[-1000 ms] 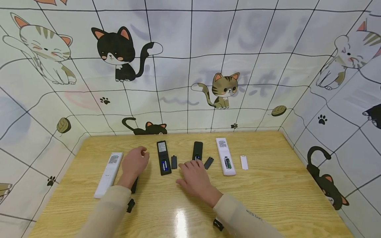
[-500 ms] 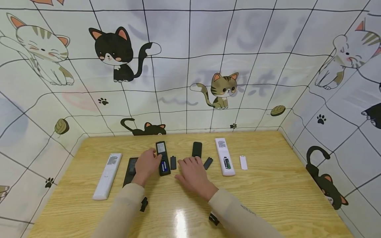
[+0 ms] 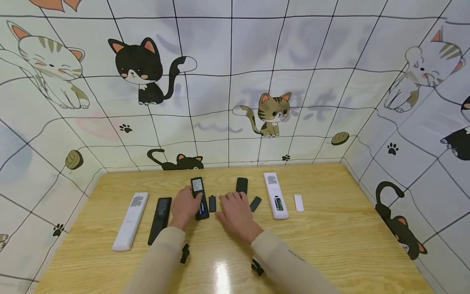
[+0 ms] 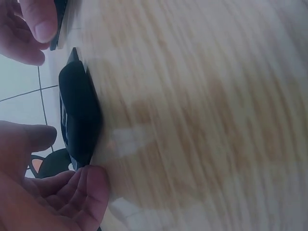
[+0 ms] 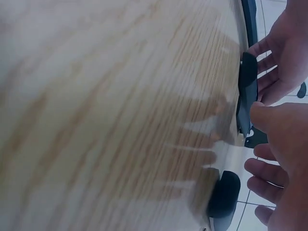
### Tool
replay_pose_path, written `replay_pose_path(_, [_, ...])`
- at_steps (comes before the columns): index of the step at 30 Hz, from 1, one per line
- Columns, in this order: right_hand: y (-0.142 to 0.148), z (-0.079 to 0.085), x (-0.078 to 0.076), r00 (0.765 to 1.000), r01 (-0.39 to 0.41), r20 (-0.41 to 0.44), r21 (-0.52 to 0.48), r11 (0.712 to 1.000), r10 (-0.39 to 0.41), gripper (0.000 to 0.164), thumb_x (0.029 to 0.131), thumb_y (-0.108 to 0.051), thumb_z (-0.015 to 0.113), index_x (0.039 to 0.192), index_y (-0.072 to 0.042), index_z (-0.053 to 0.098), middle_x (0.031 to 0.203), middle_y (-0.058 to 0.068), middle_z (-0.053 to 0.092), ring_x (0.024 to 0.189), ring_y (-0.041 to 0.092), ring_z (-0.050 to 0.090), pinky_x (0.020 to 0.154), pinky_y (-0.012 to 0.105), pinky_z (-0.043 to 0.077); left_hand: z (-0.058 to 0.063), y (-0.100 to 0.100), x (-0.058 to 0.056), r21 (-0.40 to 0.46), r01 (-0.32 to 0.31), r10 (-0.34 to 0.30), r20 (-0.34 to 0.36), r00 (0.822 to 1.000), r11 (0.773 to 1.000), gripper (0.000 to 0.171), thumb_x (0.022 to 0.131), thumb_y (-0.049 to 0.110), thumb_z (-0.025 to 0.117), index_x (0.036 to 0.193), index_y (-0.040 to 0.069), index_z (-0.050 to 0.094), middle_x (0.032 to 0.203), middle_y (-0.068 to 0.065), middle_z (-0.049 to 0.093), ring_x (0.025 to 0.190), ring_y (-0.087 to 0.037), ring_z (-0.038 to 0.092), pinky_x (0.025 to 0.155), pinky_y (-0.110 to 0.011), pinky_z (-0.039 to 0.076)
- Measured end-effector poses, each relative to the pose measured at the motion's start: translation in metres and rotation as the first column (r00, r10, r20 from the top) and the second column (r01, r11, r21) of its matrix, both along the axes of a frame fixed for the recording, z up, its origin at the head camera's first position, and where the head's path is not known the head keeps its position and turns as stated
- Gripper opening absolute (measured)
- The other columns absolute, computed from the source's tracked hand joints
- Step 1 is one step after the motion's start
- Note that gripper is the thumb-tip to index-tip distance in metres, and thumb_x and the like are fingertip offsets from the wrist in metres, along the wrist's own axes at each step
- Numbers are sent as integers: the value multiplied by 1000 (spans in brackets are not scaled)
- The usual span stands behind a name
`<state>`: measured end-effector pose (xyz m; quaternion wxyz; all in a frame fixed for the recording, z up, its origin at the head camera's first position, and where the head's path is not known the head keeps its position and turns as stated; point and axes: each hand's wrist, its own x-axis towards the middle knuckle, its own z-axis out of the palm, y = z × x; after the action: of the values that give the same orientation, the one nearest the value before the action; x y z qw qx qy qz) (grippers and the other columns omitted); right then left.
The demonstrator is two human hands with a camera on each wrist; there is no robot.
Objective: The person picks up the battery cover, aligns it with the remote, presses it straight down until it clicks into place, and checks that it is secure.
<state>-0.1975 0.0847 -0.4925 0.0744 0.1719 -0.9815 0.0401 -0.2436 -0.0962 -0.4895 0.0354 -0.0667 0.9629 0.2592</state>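
My left hand (image 3: pixel 184 207) is at a black remote control (image 3: pixel 197 185) lying back side up, its battery compartment exposed with blue batteries inside. In the left wrist view, curled fingers meet the edge of this remote, with the thumb across from them. My right hand (image 3: pixel 236 212) lies relaxed over the near half of a second black remote (image 3: pixel 242 185). That hand hides the remote's lower part. A small dark battery cover (image 3: pixel 212 203) rests between the two hands. Another dark cover (image 3: pixel 256 203) sits just right of my right fingers.
On the left lie a white remote (image 3: pixel 131 220) and a black remote (image 3: pixel 160 220), both face down. To the right is a white remote (image 3: pixel 275 192) with batteries showing, beside its white cover (image 3: pixel 299 202). A cat-patterned wall sheet (image 3: pixel 213 94) borders the wooden table (image 3: pixel 330 241).
My left hand has moved right, from beside the leftmost black remote to the black remote with blue batteries. My right hand has hardly moved.
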Motion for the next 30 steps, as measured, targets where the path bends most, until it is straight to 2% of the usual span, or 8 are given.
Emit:
replay_pose_path(8, [-4,-6,-11,1000,8,13,29,1000,-8,51,94,-52,56,132,-18,57,126,1,61,121,22,52,105,43,35,-2,9,-2,-2,-56,56,-9,998,998,63,96,44,56,138,-1,48,125,-23,60,102,-36,64,79,-51,53])
replay_pose_path(14, [-8,-6,-19,999,34,-22,59,998,-33,42,95,-52,55,121,-20,62,117,1,63,116,23,53,102,42,35,-3,15,-4,-34,-82,82,-14,997,996,62,95,43,58,138,-1,47,125,-24,60,109,-39,61,81,-56,52])
replay_pose_path(22, [-11,-5,-24,999,49,-11,57,997,-48,39,94,-54,55,111,-21,63,113,1,63,113,22,55,99,40,36,-2,19,-9,-132,-43,41,-21,999,990,66,95,40,58,143,-2,40,117,-24,65,101,-38,64,71,-53,55])
replay_pose_path(25, [-12,-8,-26,999,46,-8,64,997,-46,38,94,-56,54,107,-21,62,110,0,62,109,21,54,97,40,36,-1,19,-10,-128,-51,49,-18,999,991,64,95,40,59,141,-1,43,112,-24,67,95,-37,66,68,-51,54])
replay_pose_path(30, [-15,-11,-28,999,50,5,101,994,-51,43,92,-58,55,114,-22,62,114,-1,60,112,20,53,98,39,36,-1,19,-11,-127,-56,55,-12,998,990,59,94,39,61,136,-1,48,107,-22,69,88,-35,67,63,-49,54])
